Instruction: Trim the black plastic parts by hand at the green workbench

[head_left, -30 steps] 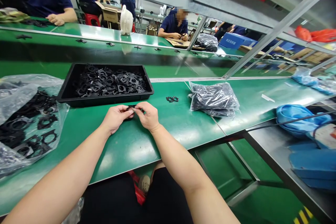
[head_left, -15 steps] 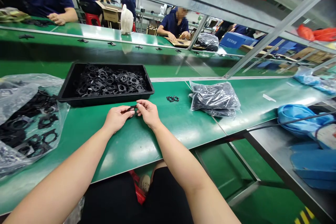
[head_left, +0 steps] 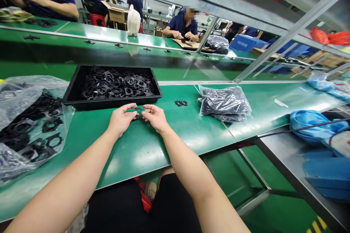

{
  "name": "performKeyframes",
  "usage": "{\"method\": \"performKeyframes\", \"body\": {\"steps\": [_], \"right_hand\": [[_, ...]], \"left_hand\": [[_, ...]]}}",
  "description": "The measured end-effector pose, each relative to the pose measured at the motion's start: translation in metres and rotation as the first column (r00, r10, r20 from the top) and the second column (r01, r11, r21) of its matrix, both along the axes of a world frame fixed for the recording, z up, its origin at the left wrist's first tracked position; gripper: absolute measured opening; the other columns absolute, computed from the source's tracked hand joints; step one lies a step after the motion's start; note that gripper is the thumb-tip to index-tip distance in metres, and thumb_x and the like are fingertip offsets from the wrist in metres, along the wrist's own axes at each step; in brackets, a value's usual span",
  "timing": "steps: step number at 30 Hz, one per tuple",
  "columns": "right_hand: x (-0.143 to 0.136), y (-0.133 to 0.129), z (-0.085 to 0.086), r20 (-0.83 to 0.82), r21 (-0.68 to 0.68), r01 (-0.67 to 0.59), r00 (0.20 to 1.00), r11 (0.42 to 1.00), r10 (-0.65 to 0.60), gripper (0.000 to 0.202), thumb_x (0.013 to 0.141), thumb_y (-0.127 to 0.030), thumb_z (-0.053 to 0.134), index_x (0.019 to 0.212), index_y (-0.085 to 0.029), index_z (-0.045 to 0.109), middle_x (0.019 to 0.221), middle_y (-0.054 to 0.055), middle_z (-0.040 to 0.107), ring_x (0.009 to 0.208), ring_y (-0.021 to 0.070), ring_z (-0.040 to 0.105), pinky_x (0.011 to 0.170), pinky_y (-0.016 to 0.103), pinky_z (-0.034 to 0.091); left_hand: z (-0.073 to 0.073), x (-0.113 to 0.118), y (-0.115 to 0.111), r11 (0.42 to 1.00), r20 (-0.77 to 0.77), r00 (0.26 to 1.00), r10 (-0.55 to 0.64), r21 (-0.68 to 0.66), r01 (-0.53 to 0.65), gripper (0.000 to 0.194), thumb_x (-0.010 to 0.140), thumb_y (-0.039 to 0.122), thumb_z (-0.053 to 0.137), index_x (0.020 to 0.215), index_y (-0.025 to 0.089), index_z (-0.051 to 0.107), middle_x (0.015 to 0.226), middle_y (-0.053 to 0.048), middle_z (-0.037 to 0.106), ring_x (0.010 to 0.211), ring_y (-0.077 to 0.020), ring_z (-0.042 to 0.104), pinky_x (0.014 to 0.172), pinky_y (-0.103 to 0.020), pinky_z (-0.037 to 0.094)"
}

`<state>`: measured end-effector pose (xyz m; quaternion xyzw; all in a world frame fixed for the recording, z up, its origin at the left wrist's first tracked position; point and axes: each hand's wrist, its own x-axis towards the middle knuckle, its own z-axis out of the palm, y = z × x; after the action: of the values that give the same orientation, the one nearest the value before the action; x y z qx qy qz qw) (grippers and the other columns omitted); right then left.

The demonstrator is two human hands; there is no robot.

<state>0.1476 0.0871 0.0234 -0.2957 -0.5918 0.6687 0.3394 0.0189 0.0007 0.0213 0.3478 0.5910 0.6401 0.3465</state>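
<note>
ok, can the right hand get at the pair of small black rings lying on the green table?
Probably yes: the green table between the right hand and the small black rings is bare, though its fingers hold a small black part.

The green bench top (head_left: 142, 145) looked smooth and glossy, throwing back pale glare. On it, the black tray (head_left: 71, 96) was matt plastic, heaped with dull black plastic frames (head_left: 115, 85). Left of the tray, a clear plastic bag (head_left: 24, 123) was crinkled and shiny; right of it, another bag (head_left: 224, 102) glinted. Farther right of the tray, bare metal rails (head_left: 290, 29) had a brushed sheen.
</note>
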Motion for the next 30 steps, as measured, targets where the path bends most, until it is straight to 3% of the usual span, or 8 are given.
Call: {"method": "performKeyframes", "body": {"steps": [7, 12, 17, 23, 27, 30], "right_hand": [[0.0, 0.003, -0.004, 0.057, 0.023, -0.036, 0.998, 0.999, 0.034, 0.044, 0.06, -0.03, 0.074, 0.099, -0.013, 0.06, 0.061, -0.006, 0.056, 0.05, 0.0052, 0.048, 0.048, 0.02, 0.04], [0.001, 0.003, -0.006, 0.066, 0.076, -0.045, 0.997, 0.996, 0.04, 0.041, 0.06, -0.027, 0.073, 0.098, -0.014, 0.062, 0.06, -0.007, 0.053, 0.048, 0.0043, 0.045, 0.048, 0.019, 0.037], [0.003, 0.003, -0.002, 0.09, 0.056, -0.065, 0.994, 0.996, 0.06, 0.03, 0.062, -0.029, 0.073, 0.087, -0.014, 0.066, 0.065, -0.004, 0.058, 0.05, 0.0048, 0.047, 0.049, 0.02, 0.04], [0.007, 0.004, 0.004, 0.085, -0.007, -0.117, 0.989, 0.993, 0.117, 0.028, 0.06, -0.033, 0.074, 0.078, -0.013, 0.064, 0.058, -0.002, 0.061, 0.05, 0.0071, 0.054, 0.048, 0.019, 0.042], [0.007, 0.004, 0.004, 0.103, -0.026, -0.122, 0.987, 0.992, 0.124, 0.027, 0.059, -0.032, 0.075, 0.073, -0.013, 0.062, 0.053, -0.004, 0.058, 0.044, 0.0055, 0.051, 0.044, 0.017, 0.041], [0.007, 0.005, 0.001, 0.135, -0.018, -0.129, 0.982, 0.992, 0.13, 0.026, 0.06, -0.032, 0.075, 0.073, -0.013, 0.061, 0.052, -0.005, 0.057, 0.043, 0.0048, 0.05, 0.042, 0.016, 0.041]], "left_hand": [[0.006, -0.001, 0.001, 0.998, 0.201, 0.979, 0.013, -0.061, -0.001, 0.058, 0.058, 0.02, 0.076, 0.113, 0.014, 0.06, 0.108, -0.01, 0.066, 0.067, -0.0106, 0.063, 0.063, -0.027, 0.055], [0.005, -0.001, 0.0, 0.996, 0.152, 0.988, 0.039, -0.081, -0.027, 0.056, 0.06, 0.021, 0.075, 0.114, 0.017, 0.061, 0.115, -0.009, 0.064, 0.065, -0.009, 0.062, 0.06, -0.026, 0.053], [0.006, -0.003, -0.001, 0.994, 0.178, 0.984, -0.007, -0.102, 0.026, 0.071, 0.055, 0.022, 0.078, 0.121, 0.01, 0.055, 0.081, -0.004, 0.069, 0.063, -0.0101, 0.061, 0.064, -0.026, 0.05], [0.008, -0.003, -0.002, 0.994, 0.15, 0.988, -0.021, -0.106, 0.038, 0.067, 0.05, 0.026, 0.081, 0.112, 0.012, 0.059, 0.074, -0.001, 0.068, 0.054, -0.0085, 0.054, 0.055, -0.025, 0.044], [0.008, -0.002, -0.001, 0.993, 0.127, 0.992, -0.023, -0.114, 0.038, 0.057, 0.047, 0.027, 0.083, 0.098, 0.013, 0.06, 0.07, -0.001, 0.067, 0.05, -0.0082, 0.051, 0.048, -0.023, 0.038], [0.004, -0.003, -0.001, 0.989, 0.099, 0.994, -0.048, -0.137, 0.061, 0.059, 0.05, 0.028, 0.081, 0.102, 0.013, 0.058, 0.071, -0.002, 0.068, 0.05, -0.009, 0.053, 0.049, -0.023, 0.04]]}}
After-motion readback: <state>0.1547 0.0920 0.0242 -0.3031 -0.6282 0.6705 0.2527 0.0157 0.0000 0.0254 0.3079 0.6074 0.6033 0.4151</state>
